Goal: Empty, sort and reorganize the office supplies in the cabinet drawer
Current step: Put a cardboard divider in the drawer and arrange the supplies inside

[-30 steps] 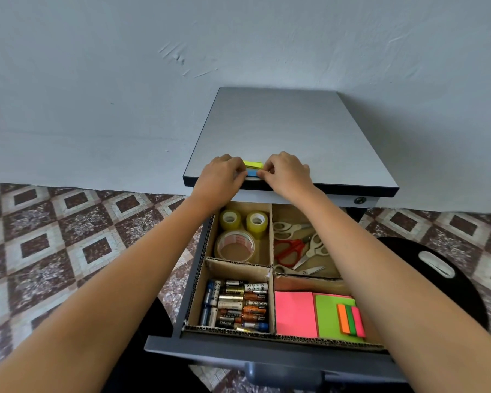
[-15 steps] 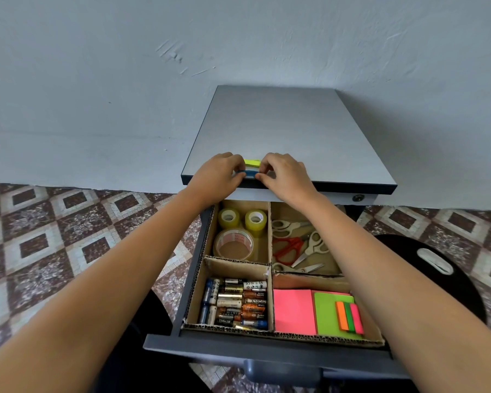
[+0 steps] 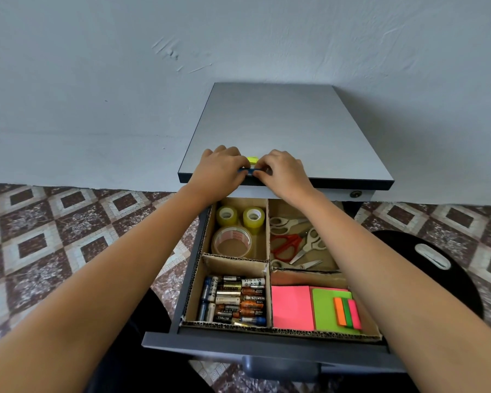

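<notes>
The word "SONY" stands on an orange battery [image 3: 253, 298] in the drawer [image 3: 238, 345], nearer the person than the left hand [image 3: 221, 171]. Other battery print is illegible.

Home-like room, patterned tile floor [image 3: 54, 245], plain painted wall [image 3: 97, 80], small office drawer cabinet [image 3: 284, 131]

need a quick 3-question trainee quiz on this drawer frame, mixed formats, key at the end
1. True or false: the batteries lie in the drawer's near-left compartment.
2. The left hand and right hand together pinch: A a stapler, B a small blue and yellow stack, C a pen.
3. How many tape rolls are in the far-left compartment?
Key: 1 true; 2 B; 3 three.
</notes>
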### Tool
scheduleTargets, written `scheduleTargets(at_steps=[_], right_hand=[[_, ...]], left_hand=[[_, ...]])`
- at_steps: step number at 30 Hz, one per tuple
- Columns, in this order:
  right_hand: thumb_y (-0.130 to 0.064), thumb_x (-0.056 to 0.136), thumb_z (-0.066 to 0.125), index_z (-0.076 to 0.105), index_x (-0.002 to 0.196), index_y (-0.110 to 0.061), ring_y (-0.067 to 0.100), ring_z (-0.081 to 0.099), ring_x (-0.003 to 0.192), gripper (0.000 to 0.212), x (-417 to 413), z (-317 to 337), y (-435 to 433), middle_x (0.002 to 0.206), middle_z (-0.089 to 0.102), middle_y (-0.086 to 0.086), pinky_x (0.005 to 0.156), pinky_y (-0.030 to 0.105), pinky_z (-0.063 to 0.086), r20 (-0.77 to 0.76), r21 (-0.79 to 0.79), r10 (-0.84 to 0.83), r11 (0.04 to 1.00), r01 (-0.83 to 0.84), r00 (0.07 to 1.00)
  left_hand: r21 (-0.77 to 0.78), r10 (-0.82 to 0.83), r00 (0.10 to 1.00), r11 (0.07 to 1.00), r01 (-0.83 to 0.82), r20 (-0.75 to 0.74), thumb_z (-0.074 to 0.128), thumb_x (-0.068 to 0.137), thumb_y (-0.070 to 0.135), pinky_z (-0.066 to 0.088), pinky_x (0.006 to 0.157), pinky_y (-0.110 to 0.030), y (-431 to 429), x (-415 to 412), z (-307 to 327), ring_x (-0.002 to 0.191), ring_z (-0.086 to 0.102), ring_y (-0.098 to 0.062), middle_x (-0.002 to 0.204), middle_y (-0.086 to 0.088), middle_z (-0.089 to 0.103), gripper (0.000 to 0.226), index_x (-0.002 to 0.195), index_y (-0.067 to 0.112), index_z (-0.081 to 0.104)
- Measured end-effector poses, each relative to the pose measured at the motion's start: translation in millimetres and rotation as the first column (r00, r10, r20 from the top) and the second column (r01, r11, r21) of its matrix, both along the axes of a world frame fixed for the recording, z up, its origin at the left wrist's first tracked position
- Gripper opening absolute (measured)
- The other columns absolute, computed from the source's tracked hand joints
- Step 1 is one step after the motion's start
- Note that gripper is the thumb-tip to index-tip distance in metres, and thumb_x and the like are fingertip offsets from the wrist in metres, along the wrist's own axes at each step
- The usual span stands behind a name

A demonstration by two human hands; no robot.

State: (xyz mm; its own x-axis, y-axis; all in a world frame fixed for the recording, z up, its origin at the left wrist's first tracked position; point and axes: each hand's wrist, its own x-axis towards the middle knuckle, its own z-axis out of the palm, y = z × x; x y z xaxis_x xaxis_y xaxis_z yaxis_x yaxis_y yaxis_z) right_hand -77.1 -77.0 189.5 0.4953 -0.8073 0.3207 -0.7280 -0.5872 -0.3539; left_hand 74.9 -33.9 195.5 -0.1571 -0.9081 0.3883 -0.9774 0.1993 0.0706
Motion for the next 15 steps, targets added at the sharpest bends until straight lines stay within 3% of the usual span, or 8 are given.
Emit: scheduleTargets(at_steps=[5, 9, 12, 15], right_hand=[[-0.029, 0.093, 0.056, 0.066, 0.108, -0.013, 0.023, 0.052, 0.106, 0.024, -2, 0, 2, 0.109, 0.060, 0.005, 0.089, 0.042, 0.042, 0.001, -0.014, 0.010, 1.000, -0.010, 1.000], [-0.029, 0.093, 0.056, 0.064, 0.112, -0.012, 0.022, 0.051, 0.107, 0.027, -7, 2, 6, 0.111, 0.060, 0.005, 0.090, 0.042, 0.043, 0.040, -0.012, 0.030, 0.999, -0.030, 0.999], [-0.028, 0.093, 0.056, 0.061, 0.122, -0.012, 0.022, 0.052, 0.110, 0.034, -18, 5, 15, 0.113, 0.060, 0.006, 0.092, 0.041, 0.044, 0.128, -0.029, 0.041, 0.999, -0.037, 0.991], [-0.027, 0.095, 0.053, 0.057, 0.128, -0.011, 0.021, 0.050, 0.117, 0.037, -37, 6, 29, 0.121, 0.059, 0.006, 0.098, 0.035, 0.041, 0.202, -0.043, 0.022, 0.999, -0.013, 0.979]], left_hand=[[-0.001, -0.006, 0.999, 1.000, 0.006, 0.049, 0.045, 0.096, 0.026, 0.035, 0.089, -0.038, 0, -3, 5, 0.108, 0.050, -0.025, 0.114, -0.006, 0.061, 0.029, 0.114, 0.014, 0.063], [-0.012, 0.019, 1.000, 1.000, -0.019, 0.002, 0.046, 0.095, 0.025, 0.036, 0.087, -0.037, 4, -8, 6, 0.107, 0.051, -0.026, 0.111, -0.006, 0.062, 0.027, 0.112, 0.014, 0.064], [-0.025, 0.052, 0.985, 0.998, -0.057, -0.164, 0.050, 0.093, 0.023, 0.039, 0.082, -0.034, 12, -14, 3, 0.098, 0.055, -0.025, 0.102, -0.006, 0.064, 0.023, 0.107, 0.013, 0.066], [0.044, 0.095, 0.892, 0.995, -0.085, -0.443, 0.056, 0.090, 0.020, 0.044, 0.069, -0.023, 28, -26, 2, 0.082, 0.058, -0.016, 0.088, 0.000, 0.064, 0.017, 0.099, 0.013, 0.068]])
